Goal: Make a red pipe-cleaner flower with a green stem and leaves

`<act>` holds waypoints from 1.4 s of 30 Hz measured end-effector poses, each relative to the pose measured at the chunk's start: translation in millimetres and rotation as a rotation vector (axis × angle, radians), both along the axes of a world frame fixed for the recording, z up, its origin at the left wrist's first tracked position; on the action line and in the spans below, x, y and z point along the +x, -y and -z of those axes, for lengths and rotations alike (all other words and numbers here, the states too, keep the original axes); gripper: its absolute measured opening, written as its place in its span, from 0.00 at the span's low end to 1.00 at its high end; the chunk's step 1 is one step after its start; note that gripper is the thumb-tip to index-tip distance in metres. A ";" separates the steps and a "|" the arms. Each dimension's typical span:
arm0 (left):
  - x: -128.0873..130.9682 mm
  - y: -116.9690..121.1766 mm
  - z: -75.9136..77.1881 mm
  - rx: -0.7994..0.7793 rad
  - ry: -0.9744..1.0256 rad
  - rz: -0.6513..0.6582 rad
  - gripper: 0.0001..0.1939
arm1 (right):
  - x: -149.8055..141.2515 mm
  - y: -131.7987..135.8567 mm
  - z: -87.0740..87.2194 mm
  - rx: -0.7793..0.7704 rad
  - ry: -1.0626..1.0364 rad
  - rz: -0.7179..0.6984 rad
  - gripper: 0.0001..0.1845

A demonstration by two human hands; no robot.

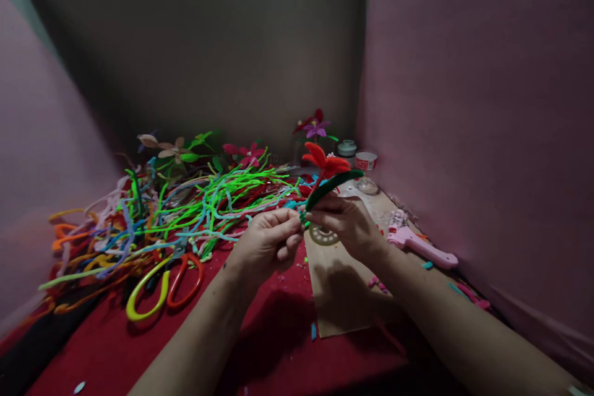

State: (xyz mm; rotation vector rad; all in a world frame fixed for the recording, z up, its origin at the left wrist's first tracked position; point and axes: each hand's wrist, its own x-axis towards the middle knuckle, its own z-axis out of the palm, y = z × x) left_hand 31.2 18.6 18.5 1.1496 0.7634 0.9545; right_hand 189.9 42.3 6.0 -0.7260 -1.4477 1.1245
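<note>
A red pipe-cleaner flower (pixel 326 163) with a dark green leaf (pixel 335 187) is held up over the table between both hands. My left hand (pixel 273 236) pinches the green lower part of its stem, fingers closed. My right hand (pixel 341 221) is closed around the stem and the base of the leaf, just below the petals. The fingertips of the two hands nearly meet at the stem, and part of it is hidden behind them. Beneath the right hand lies a beige board (pixel 346 315), with a round disc (pixel 323 235) with holes on it.
Many loose pipe cleaners (pixel 218 192) are heaped at the left and middle. Scissors (pixel 148 291) with yellow and red handles lie in front of them. Finished flowers (pixel 174 150) stand behind. A pink glue gun (pixel 422 246) and a tape roll (pixel 366 161) are on the right, beside the pink wall (pixel 482 105).
</note>
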 end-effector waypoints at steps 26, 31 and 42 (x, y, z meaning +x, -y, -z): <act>7.6 0.0 1.4 0.072 -0.023 -0.165 0.13 | -1.1 -0.7 0.0 -0.214 -0.193 -0.169 0.08; 7.1 0.1 2.3 0.021 0.061 -0.128 0.13 | -0.6 1.6 -2.3 -0.143 -0.190 -0.117 0.06; 9.7 1.3 2.3 -0.037 0.137 -0.064 0.10 | -6.5 9.6 -2.5 -0.115 -0.234 -0.033 0.03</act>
